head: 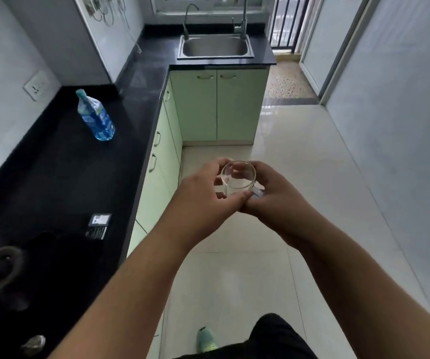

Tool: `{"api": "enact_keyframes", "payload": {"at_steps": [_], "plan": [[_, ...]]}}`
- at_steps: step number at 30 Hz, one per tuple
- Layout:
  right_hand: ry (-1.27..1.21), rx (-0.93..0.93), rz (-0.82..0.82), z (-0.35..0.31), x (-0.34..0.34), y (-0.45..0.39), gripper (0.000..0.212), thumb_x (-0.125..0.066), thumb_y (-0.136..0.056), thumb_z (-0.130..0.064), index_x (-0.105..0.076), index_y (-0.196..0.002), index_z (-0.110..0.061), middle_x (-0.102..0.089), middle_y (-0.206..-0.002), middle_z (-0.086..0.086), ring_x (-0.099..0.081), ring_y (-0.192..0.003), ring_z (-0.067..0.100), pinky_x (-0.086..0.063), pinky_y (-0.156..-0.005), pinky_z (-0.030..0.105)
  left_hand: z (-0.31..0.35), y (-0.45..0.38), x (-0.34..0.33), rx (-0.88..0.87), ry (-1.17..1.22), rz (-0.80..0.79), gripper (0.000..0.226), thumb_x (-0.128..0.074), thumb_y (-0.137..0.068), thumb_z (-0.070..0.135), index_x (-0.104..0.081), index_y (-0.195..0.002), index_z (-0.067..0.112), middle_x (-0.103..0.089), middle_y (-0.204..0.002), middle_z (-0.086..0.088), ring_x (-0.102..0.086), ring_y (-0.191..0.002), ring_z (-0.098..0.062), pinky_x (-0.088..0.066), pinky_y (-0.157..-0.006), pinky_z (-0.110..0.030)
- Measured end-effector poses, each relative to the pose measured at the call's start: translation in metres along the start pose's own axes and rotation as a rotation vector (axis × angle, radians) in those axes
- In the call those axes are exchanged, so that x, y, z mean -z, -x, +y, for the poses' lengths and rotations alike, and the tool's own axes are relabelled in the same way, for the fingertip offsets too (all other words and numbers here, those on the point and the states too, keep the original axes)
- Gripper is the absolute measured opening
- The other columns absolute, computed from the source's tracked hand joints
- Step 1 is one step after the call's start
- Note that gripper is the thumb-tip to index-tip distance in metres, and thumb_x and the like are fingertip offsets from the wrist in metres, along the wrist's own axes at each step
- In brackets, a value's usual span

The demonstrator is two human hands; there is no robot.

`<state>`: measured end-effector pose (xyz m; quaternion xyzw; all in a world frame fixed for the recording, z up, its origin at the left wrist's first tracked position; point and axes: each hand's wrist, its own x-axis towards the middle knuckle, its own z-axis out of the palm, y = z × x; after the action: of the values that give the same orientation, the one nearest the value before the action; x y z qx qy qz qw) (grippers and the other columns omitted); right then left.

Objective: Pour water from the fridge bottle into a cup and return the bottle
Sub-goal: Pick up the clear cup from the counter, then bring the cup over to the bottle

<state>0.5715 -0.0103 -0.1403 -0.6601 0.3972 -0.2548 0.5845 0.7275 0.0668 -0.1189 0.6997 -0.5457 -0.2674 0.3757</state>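
Both hands, left hand and right hand, cup a clear glass cup above the floor; a blue plastic water bottle stands on the black worktop

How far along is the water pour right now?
Done: the bottle stands capped on the black counter, so it is out of the fridge. In hand: the left hand and right hand hold the empty glass cup over the floor. Left: uncap, pour, return the bottle.
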Motion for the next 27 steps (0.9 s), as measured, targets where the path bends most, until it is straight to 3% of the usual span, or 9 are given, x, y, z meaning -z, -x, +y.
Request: {"api": "enact_keyframes", "payload": {"at_steps": [5,11,19,24,27], "plan": [[-0.001,-0.026,-0.02,0.007,0.012,-0.071,0.064,-0.078,-0.073,-0.008,-0.063,-0.129,-0.034,-0.075,-0.118,-0.006,-0.073,-0.109,0.018,-0.06,-0.097,0.047,-0.014,-0.067,0.0,0.024,-0.009,-0.018,0.064,-0.08,-0.085,0.046,-0.053,-0.142,0.035,-0.065,-0.126,0.019,-0.062,-0.113,0.007,-0.059,-0.09,-0.018],[-0.001,-0.026,-0.131,0.002,0.046,-0.184,0.061,-0.082,-0.077,0.0,-0.064,-0.128,-0.029,-0.075,-0.117,-0.006,-0.073,-0.107,0.013,-0.061,-0.096,0.041,-0.023,-0.17,-0.005,0.097,-0.049,0.064,0.063,-0.079,-0.085,0.049,-0.052,-0.141,0.036,-0.065,-0.126,0.016,-0.064,-0.11,0.003,-0.06,-0.089,-0.022],[0.126,0.034,-0.353,-0.032,0.065,-0.336,0.06,-0.088,-0.076,-0.011,-0.064,-0.126,-0.034,-0.075,-0.112,-0.014,-0.072,-0.102,0.004,-0.062,-0.093,0.035,-0.031,-0.281,0.009,0.24,0.025,0.319,0.052,-0.082,-0.083,0.043,-0.054,-0.127,0.042,-0.065,-0.117,0.018,-0.066,-0.105,0.002,-0.062,-0.089,-0.028],[0.277,0.084,-0.475,-0.046,0.044,-0.396,0.056,-0.086,-0.078,-0.019,-0.063,-0.122,-0.043,-0.072,-0.106,-0.027,-0.067,-0.096,-0.01,-0.056,-0.081,0.017,-0.055,-0.313,0.029,0.345,0.024,0.439,0.058,-0.082,-0.082,0.048,-0.053,-0.131,0.041,-0.064,-0.117,0.018,-0.064,-0.107,0.001,-0.061,-0.089,-0.031],[0.385,0.124,-0.525,-0.045,0.02,-0.435,0.056,-0.083,-0.079,-0.02,-0.06,-0.124,-0.044,-0.071,-0.108,-0.024,-0.067,-0.097,-0.006,-0.058,-0.084,0.023,-0.079,-0.332,0.041,0.411,0.028,0.503,0.059,-0.083,-0.08,0.05,-0.054,-0.131,0.038,-0.063,-0.115,0.019,-0.063,-0.107,0.002,-0.06,-0.09,-0.034]]}}
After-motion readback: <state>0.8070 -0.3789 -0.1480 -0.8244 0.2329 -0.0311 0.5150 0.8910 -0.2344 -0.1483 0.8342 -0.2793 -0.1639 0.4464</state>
